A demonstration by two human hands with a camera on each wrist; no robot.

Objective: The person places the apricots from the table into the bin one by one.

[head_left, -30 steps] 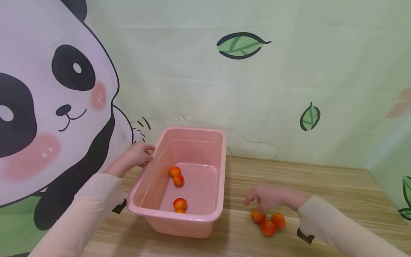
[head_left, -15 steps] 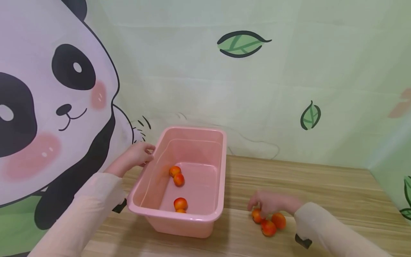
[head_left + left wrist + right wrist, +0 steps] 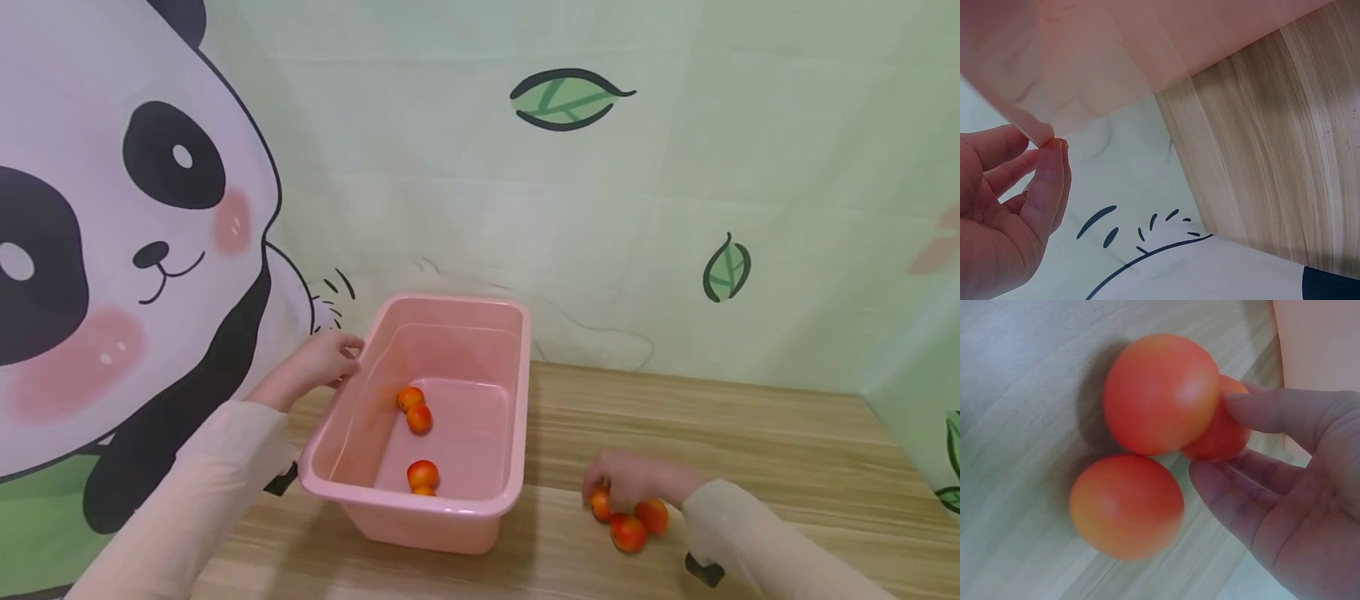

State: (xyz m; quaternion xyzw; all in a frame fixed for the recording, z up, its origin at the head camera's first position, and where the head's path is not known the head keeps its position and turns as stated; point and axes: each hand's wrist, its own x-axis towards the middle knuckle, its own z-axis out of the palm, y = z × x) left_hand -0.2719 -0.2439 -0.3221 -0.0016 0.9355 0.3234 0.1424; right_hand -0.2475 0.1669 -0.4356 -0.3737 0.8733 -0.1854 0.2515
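Observation:
My left hand (image 3: 322, 360) pinches the left rim of a pink plastic tub (image 3: 401, 498) between thumb and fingers, plain in the left wrist view. On the wooden table right of the tub, my right hand (image 3: 636, 478) reaches down to three round orange-red fruits. Its thumb and fingers pinch the one nearest the tub, a fruit (image 3: 1217, 436) half hidden behind another in the right wrist view. Beside it lie a second fruit (image 3: 628, 533) and a third fruit (image 3: 652, 517), untouched. Several like fruits, among them one fruit (image 3: 419, 419), lie inside the tub.
The wooden tabletop (image 3: 720, 433) runs back to a pale green cloth backdrop (image 3: 450, 150) with printed leaves. A large printed panda (image 3: 180, 275) fills the left side. The tub's far end stands close to the backdrop.
My right hand has come down onto the fruit nearest the tub and its fingers have closed around it. My left hand keeps its hold on the rim.

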